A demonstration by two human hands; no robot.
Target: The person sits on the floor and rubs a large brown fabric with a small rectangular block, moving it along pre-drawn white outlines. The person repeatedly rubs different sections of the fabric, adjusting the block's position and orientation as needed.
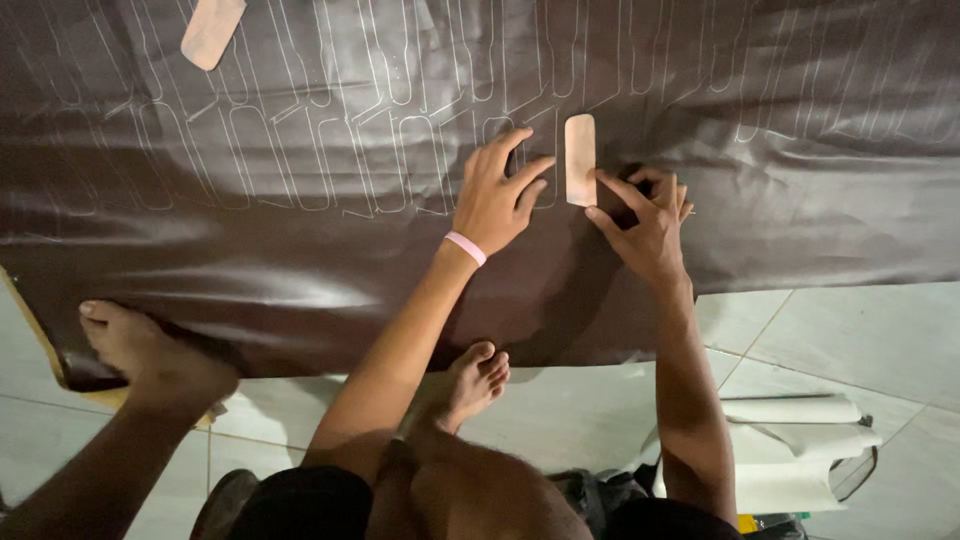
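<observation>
Pale floor tiles (860,340) carry a dark brown sheet (300,270) covered in traced outlines. On it the left hand (497,195) presses spread fingers flat beside a small tan template (580,160), gripping nothing. The right hand (645,225) pinches a marking tool (barely visible) at the template's edge. With only light pressure, the template could slide and skew the outline. A second template (212,30) lies well apart.

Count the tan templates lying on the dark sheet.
2. One template lies between the left hand and right hand. The other template sits at the top left, cut by the frame edge. More may lie outside the view.
</observation>
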